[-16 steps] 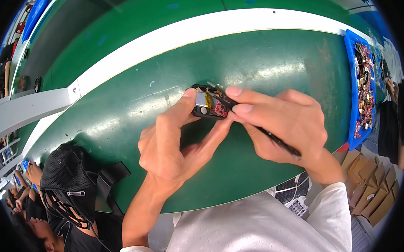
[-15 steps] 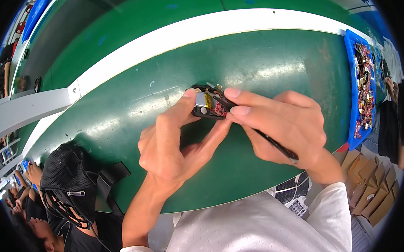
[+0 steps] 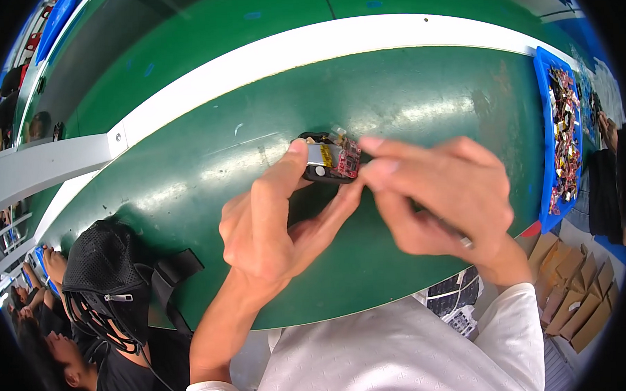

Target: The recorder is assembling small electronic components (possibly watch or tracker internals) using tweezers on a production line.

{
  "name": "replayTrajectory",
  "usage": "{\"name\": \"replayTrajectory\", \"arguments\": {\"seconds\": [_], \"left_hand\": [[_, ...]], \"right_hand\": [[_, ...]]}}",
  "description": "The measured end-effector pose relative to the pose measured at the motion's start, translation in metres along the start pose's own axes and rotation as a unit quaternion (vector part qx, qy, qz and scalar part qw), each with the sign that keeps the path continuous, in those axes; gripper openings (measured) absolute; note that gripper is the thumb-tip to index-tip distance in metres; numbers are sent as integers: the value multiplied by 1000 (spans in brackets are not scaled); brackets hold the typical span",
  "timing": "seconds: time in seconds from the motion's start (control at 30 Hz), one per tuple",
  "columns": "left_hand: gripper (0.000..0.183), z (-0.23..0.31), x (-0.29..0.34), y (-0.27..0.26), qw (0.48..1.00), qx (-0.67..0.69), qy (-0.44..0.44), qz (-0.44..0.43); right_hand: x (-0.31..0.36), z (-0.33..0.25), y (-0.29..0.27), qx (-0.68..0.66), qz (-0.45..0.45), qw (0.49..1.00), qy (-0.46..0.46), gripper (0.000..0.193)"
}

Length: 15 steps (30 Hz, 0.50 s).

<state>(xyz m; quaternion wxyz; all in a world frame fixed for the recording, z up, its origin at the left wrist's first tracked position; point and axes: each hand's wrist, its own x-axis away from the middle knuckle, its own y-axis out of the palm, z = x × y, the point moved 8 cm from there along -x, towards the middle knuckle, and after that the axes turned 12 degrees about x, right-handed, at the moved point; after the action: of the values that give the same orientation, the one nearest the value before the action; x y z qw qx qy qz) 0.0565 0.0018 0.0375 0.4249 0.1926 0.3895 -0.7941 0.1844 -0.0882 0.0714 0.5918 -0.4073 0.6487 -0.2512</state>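
My left hand (image 3: 262, 232) grips a small open black device case (image 3: 328, 180) between thumb and fingers, over the middle of the table. Inside the case lie a silver battery (image 3: 314, 155) with yellow tape and a red circuit board (image 3: 348, 160). My right hand (image 3: 445, 190), smeared by motion, is at the case's right edge, with thumb and index finger close to the board. A slim dark tool (image 3: 464, 242) is tucked in the right hand, its rear end showing below the palm; its front end is hidden.
On the green table (image 3: 420, 86), a blue tray (image 3: 544, 140) of small electronic parts stands at the right. A black mesh bag (image 3: 103, 264) with a strap lies at the left, near a grey metal bracket (image 3: 53, 168). Cardboard boxes (image 3: 576, 292) stand lower right. Other people sit at the left and right edges.
My right hand has drawn slightly right, and the tool has turned in it, showing less of its length. More of the red circuit board shows. The left hand with the case shifted slightly right.
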Motion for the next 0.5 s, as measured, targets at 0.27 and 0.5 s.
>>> {"name": "replayTrajectory", "arguments": {"seconds": [0.27,0.5], "left_hand": [[60,6,-4,2,1000,20,12,4],[67,5,-2,8,998,26,40,-51]], "right_hand": [[10,66,6,-316,96,894,302,18],[-1,55,19,-166,-37,953,252,11]]}}
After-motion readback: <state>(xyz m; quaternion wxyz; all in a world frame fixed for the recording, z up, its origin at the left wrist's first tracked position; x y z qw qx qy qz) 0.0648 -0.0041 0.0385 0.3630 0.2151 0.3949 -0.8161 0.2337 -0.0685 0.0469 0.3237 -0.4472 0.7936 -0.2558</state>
